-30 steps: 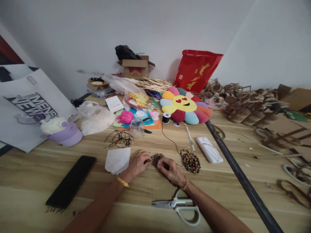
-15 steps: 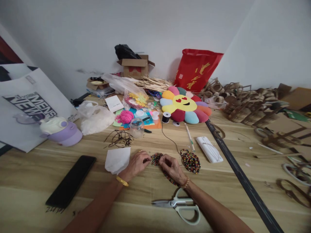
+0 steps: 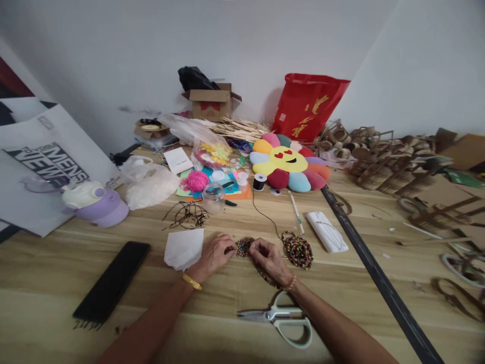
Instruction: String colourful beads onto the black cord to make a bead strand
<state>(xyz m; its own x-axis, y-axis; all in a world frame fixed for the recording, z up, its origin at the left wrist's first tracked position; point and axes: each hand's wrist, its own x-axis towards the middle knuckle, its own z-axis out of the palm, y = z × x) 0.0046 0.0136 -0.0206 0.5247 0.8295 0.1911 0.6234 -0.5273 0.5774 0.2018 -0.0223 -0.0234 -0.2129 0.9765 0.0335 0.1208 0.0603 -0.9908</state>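
Note:
Small multicoloured beads (image 3: 243,246) lie in a loose cluster on the table between my two hands. My left hand (image 3: 219,253) is just left of them, thumb and fingertips pinched together; whatever is in the pinch is too small to make out. On the other side, my right hand (image 3: 268,259) also pinches at the edge of the cluster, and a string of beads (image 3: 268,278) runs out from under it. A coiled bead strand (image 3: 298,250) rests to its right. Black cord leads from there to a black spool (image 3: 259,182). Scissors (image 3: 271,315) lie below my right hand.
A white paper (image 3: 184,248) and a black phone (image 3: 112,283) are to the left. Tangled black cords (image 3: 186,215), a clear jar (image 3: 214,198) and a flower cushion (image 3: 290,163) stand further back. A white power bank (image 3: 326,231) and woven baskets (image 3: 373,169) are to the right.
Both hands stay almost in the same place, with only slight finger movement. The view has shifted a little; the beads and scissors look unchanged.

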